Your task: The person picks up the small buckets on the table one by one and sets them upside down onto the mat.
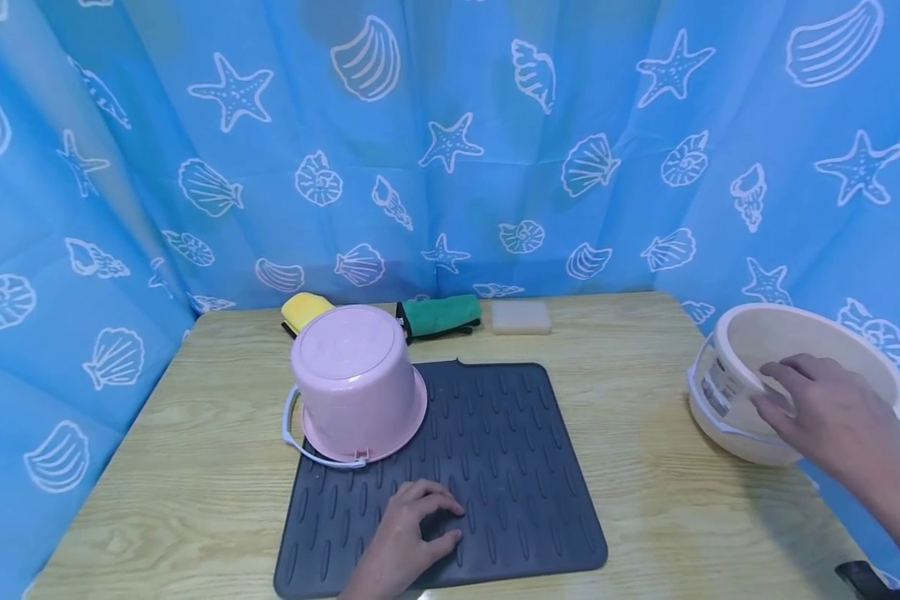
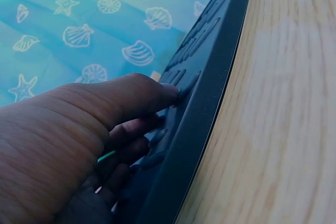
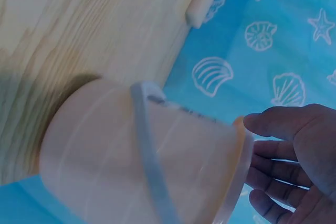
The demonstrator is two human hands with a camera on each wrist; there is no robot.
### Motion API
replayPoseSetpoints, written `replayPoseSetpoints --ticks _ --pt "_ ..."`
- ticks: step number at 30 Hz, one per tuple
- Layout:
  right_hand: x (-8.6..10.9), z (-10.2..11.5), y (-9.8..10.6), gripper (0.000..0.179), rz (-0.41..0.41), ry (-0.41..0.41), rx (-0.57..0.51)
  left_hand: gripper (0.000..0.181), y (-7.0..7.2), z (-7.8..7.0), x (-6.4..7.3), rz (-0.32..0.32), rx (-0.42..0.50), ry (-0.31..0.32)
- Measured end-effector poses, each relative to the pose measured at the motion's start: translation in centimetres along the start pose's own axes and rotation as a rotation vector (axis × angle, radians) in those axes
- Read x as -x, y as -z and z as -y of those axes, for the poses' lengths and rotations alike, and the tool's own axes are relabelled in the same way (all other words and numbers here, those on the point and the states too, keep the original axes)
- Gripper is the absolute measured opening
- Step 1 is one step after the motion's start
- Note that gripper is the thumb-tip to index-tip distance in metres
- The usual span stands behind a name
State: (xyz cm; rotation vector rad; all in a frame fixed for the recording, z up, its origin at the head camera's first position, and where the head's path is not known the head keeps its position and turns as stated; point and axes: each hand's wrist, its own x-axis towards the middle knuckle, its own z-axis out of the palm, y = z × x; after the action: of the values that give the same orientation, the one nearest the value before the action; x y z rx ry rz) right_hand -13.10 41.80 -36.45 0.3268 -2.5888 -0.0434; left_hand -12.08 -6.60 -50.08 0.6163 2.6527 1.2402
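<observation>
My left hand [image 1: 412, 529] rests on the dark ribbed drying mat [image 1: 510, 467], its thumb and fingers loosely curved around nothing. In the left wrist view, the fingertips touch the mat near its raised edge. At the far right, my right hand [image 1: 832, 408] is at the near rim of a cream bucket [image 1: 750, 446]. The right wrist view shows the thumb tip right at the rim and the other fingers relaxed and spread beside it. A pink bucket [image 1: 360, 392] lies upside down on the mat's back left corner, its white handle [image 1: 322, 458] hanging down in front.
Along the table's back edge lie a yellow cloth [image 1: 305, 310], a green cloth [image 1: 441, 316] and a pale sponge-like block [image 1: 521, 317]. A blue shell-print curtain [image 1: 450, 208] encloses the wooden table [image 1: 195, 467]. A black object [image 1: 862, 577] pokes in at the lower right.
</observation>
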Motion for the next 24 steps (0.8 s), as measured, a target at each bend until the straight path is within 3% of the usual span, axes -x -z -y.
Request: replayPoseSetpoints --ticks 4,11,17,24 --pt "0.5 -0.5 0.0 0.042 0.004 -0.009 0.014 0.017 0.1 0.0 0.0 0.004 0.002 0.013" --pt "0.7 -0.7 -0.3 0.03 -0.022 0.064 0.01 0.018 0.1 0.2 0.0 -0.007 0.004 0.003" --pt "0.6 -0.1 -0.4 0.025 -0.002 -0.02 0.013 0.018 0.0 0.3 -0.1 -0.004 0.006 -0.013" --pt "0.1 0.7 0.3 0.022 -0.139 -0.001 -0.016 0.018 -0.1 0.1 -0.1 0.004 -0.004 0.01"
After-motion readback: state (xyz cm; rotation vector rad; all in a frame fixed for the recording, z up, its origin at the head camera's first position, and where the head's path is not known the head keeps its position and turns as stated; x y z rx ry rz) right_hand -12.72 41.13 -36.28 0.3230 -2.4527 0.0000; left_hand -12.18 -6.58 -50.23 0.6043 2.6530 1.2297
